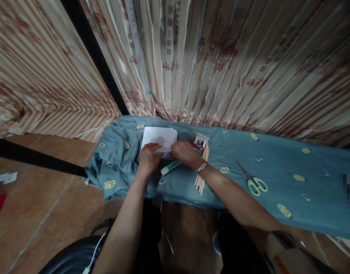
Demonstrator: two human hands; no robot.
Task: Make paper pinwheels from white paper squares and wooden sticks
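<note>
2 bare hands worked at a small stack of white paper [160, 136], which lay toward the left end of a desk draped in blue-green cloth [234, 194]. Its far edge ran left to right, roughly along the length of the desk, and the sheets sat slightly out of line at the far right corner. Hands covered much of the near edge, so which side was longer could not be told.

The left hand [148, 156] was partly open at the near left of the stack, its fingers reaching rightward over the paper and its thumb a little apart; whether it pinched an edge was unclear. The right hand [185, 152] was curled, with bent fingers at the paper's near right edge; its grip on the sheet could not be made out. A silvery bracelet [201, 166] circled that wrist.

Just below the paper, a green-and-white tube [171, 167] slanted, white end toward the near left. Several pale sticks [201, 182] ran near to far, passing beneath the right wrist toward an open red-and-white box [198, 143] of small shiny pieces. Farther right, scissors [253, 182] with light green handles pointed their blades to the far left.
</note>
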